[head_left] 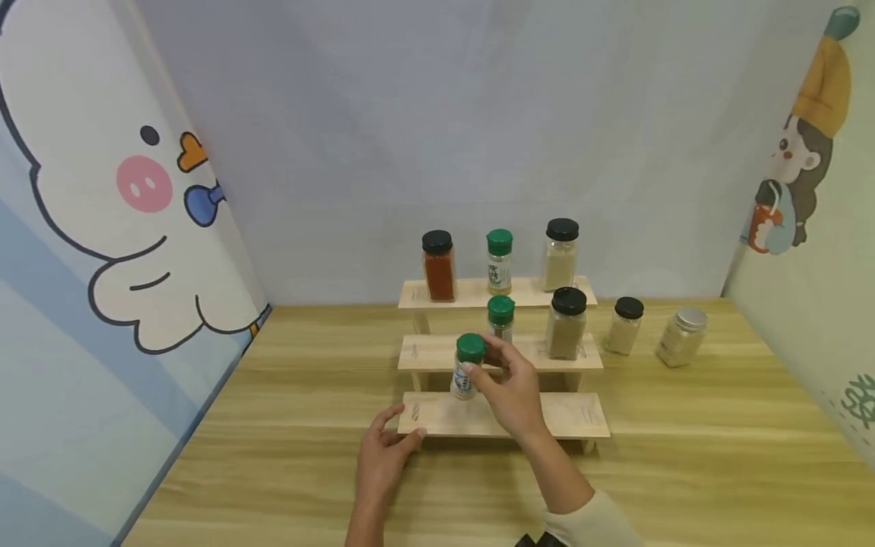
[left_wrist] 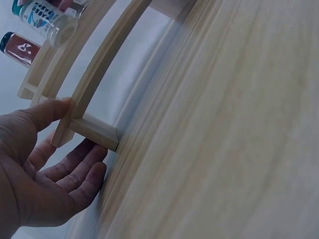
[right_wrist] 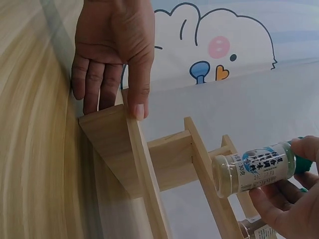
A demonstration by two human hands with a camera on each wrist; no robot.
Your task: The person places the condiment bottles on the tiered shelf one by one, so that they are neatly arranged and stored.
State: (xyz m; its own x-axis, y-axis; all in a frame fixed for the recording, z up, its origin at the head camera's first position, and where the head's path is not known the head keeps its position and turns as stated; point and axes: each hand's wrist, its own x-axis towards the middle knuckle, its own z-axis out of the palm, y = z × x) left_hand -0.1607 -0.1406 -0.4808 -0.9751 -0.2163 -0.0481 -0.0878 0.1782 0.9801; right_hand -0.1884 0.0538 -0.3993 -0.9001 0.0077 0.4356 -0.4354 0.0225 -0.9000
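Note:
My right hand (head_left: 516, 391) pinches a clear spice jar (head_left: 462, 378) with a green cap, near its top. The jar hangs upright in the head view, above the bottom step of a three-tier wooden rack (head_left: 444, 416). In the right wrist view the label on the spice jar (right_wrist: 261, 168) shows printed characters, and its base is off the boards. My left hand (head_left: 383, 460) grips the left end of the bottom step. In the left wrist view, the left hand (left_wrist: 55, 169) has its thumb on the board's edge and its other fingers behind and below it.
On the top tier stand a red-filled jar (head_left: 440, 270), a green-capped jar (head_left: 500, 266) and a black-lidded jar (head_left: 560, 258). The middle tier bears a green-capped jar (head_left: 501, 319) and a black-lidded jar (head_left: 566, 327). Right of the rack are a small black-lidded jar (head_left: 624, 328) and a silver-lidded jar (head_left: 681, 339).

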